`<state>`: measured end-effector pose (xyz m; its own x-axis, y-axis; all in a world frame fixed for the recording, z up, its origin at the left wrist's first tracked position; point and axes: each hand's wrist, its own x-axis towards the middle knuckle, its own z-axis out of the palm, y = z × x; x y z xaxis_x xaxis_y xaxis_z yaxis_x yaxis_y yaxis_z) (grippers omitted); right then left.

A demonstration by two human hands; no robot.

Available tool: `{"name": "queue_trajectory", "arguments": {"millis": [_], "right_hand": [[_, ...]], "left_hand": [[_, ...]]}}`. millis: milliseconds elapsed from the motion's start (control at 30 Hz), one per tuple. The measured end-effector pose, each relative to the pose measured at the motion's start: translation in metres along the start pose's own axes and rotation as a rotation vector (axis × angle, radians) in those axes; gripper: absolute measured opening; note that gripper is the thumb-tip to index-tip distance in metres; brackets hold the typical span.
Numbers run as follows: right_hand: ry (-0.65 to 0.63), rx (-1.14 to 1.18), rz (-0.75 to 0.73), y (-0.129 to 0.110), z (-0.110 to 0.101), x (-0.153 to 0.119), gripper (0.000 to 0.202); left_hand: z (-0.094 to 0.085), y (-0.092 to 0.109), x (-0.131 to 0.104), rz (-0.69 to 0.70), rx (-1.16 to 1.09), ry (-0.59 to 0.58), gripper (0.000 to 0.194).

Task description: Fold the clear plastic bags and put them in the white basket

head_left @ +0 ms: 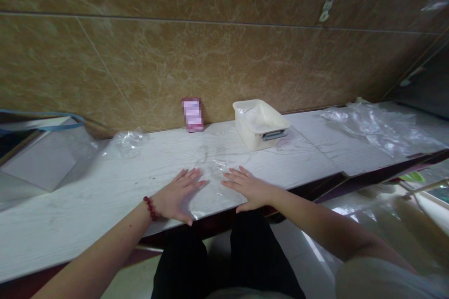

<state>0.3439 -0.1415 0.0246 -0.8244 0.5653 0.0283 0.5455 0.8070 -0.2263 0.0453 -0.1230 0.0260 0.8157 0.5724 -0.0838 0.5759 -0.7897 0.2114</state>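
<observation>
My left hand (177, 196) lies with fingers spread on the white wood-grain table, a red bead bracelet at its wrist. To its right, my right hand (249, 189) is also spread, near the table's front edge. Between and just beyond them a thin clear plastic sheet or bag (219, 168) lies flat; its outline is hard to make out. The fingertips of both hands are at its sides. Behind my right hand stands a cream plastic bin (250, 135) with a grey handle and something clear and white inside.
A phone-like object (192, 115), blurred out, leans on the marbled wall. Crumpled clear plastic (129, 144) lies left of it. A white box (42, 159) stands at the far left. More clear bags (382, 128) spread at the right. The table (80, 215) ends close to my legs.
</observation>
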Motion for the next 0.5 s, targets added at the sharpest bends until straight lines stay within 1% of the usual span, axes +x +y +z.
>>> {"name": "queue_trajectory", "arguments": {"millis": [67, 133, 200, 267, 367, 500], "right_hand": [[0.014, -0.014, 0.025, -0.004, 0.002, 0.001, 0.079], [0.023, -0.021, 0.038, -0.008, 0.003, 0.001, 0.075], [0.024, -0.018, 0.044, -0.011, 0.002, 0.001, 0.072], [0.026, -0.005, 0.048, -0.012, 0.001, 0.0, 0.07], [0.022, 0.018, 0.05, -0.013, 0.0, 0.0, 0.069], [0.015, 0.028, 0.058, -0.013, 0.002, 0.0, 0.065]], "left_hand": [[-0.001, -0.003, 0.0, -0.026, -0.021, 0.023, 0.089], [-0.002, -0.01, 0.003, -0.072, -0.049, 0.067, 0.075], [-0.003, -0.018, 0.008, -0.162, -0.043, 0.132, 0.059], [-0.003, -0.023, 0.016, -0.271, 0.006, 0.2, 0.05], [-0.003, -0.024, 0.03, -0.427, 0.068, 0.274, 0.045], [-0.001, -0.024, 0.045, -0.559, 0.009, 0.274, 0.046]]}}
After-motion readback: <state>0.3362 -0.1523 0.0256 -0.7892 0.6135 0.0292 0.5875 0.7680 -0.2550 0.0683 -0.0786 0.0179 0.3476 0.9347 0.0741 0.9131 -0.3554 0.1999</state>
